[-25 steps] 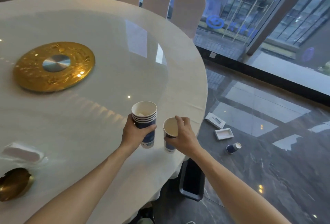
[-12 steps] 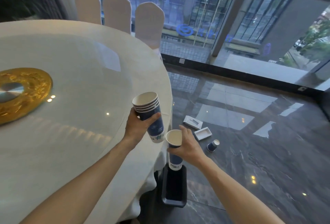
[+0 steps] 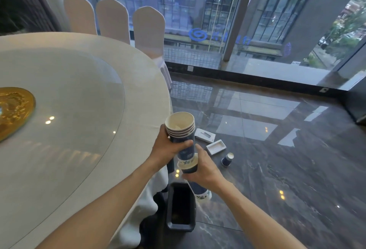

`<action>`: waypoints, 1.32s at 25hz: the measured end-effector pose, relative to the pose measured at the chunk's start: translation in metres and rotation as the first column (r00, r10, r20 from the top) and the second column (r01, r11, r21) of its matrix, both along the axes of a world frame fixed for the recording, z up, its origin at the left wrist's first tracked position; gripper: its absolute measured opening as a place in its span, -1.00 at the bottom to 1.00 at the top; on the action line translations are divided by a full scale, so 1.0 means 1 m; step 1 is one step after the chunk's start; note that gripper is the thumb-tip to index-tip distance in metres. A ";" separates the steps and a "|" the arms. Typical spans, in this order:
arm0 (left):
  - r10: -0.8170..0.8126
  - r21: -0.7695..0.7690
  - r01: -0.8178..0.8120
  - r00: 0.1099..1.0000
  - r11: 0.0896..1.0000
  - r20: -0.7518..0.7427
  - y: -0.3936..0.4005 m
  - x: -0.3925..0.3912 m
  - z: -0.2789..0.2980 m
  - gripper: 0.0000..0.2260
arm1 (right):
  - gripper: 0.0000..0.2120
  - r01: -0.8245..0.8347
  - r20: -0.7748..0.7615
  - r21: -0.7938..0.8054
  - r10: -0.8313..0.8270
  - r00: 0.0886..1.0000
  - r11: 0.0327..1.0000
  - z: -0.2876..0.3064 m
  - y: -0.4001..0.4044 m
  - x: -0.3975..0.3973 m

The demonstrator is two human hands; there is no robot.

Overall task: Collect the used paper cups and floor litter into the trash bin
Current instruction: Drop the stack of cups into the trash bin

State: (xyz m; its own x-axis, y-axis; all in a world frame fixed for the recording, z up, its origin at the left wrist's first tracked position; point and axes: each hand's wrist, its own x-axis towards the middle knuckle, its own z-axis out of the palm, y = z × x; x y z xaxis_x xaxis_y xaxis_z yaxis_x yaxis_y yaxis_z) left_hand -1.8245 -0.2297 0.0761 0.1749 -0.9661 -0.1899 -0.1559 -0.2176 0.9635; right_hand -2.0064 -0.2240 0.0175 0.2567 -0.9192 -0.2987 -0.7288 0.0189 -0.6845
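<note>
Above trash bin (image 3: 181,209), cup stack (image 3: 182,135) near-upright, mouth up, hands gripping

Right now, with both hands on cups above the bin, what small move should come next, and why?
Probably seat the stack of cups held by the left hand fully into the single cup gripped by the right hand. The stack's base already sits in that cup's mouth, and the open trash bin stands just below for dropping them together.

Your two bare forearms, no sleeves in view, your left hand (image 3: 168,147) bare of rings or gloves, your right hand (image 3: 206,169) likewise, wrists unadorned
</note>
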 end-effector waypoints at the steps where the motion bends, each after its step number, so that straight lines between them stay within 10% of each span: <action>1: -0.021 0.003 0.021 1.000 1.000 -0.004 0.001 -0.009 -0.004 -0.13 | -0.06 0.043 0.042 -0.009 -0.042 0.998 0.999 -0.001 -0.001 -0.005; 5: -0.067 0.073 0.068 0.998 0.995 -0.017 0.010 -0.042 -0.020 -0.19 | 0.19 0.089 0.229 0.036 -0.095 0.969 0.995 -0.031 -0.009 -0.034; 10: -0.106 0.195 0.102 0.994 0.975 0.006 0.020 -0.057 -0.031 0.03 | -0.06 0.108 0.341 0.011 -0.105 0.934 0.994 -0.005 -0.004 -0.050; 14: -0.048 0.235 0.052 0.999 0.971 -0.019 0.028 -0.061 -0.040 -0.31 | -0.12 0.077 0.368 0.065 -0.096 0.925 0.995 -0.007 0.005 -0.057; 20: 0.052 0.390 0.010 0.987 0.921 -0.149 0.024 -0.054 -0.077 -0.81 | -0.14 0.062 0.215 0.093 -0.081 0.973 0.994 -0.026 0.002 -0.049; 33: 0.042 0.640 0.002 0.998 0.768 -0.053 0.029 -0.038 -0.289 -0.70 | -0.55 0.187 0.070 0.673 -0.314 0.947 0.716 -0.222 -0.009 -0.021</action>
State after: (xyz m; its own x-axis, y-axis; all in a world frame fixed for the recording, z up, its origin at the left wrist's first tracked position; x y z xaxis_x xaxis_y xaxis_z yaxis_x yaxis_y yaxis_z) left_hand -1.8626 -0.2005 -0.2128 0.1601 -0.6138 -0.7730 -0.0908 -0.7890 0.6077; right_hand -2.0277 -0.2334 -0.2049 0.1489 -0.5519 -0.8205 -0.5079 0.6693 -0.5423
